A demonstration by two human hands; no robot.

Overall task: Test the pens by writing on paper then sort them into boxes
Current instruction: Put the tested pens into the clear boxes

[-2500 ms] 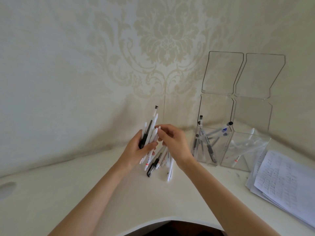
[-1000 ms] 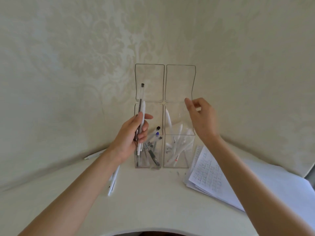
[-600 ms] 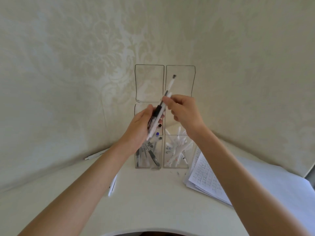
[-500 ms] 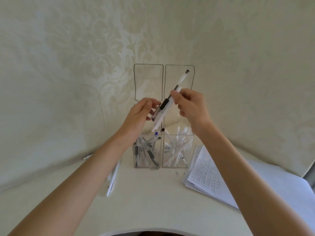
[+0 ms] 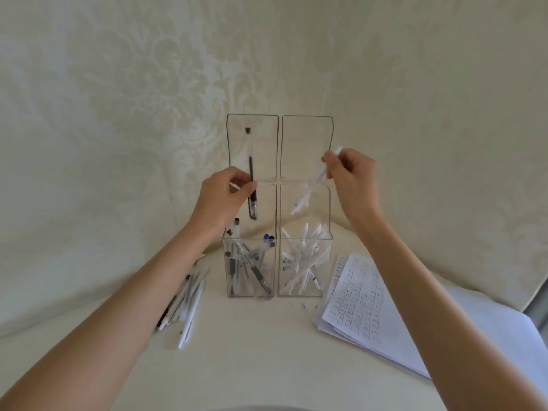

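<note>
2 clear boxes (image 5: 277, 292) on table (image 5: 252, 351) | left grip (image 5: 225, 191) pinches 1 black pen (image 5: 251, 161) above left box (image 5: 229, 262) | right grip (image 5: 353, 176) pinches 1 blurred white pen (image 5: 308, 192) above right box (image 5: 329, 262) | loose pens (image 5: 191, 295) half-hidden by forearm (image 5: 160, 280), uncountable

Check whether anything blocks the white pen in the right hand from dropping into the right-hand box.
Nothing visible does. The right box has its lid flipped up behind, mouth open below the white pen that the right hand pinches. The pens already inside poke above the rim.
</note>
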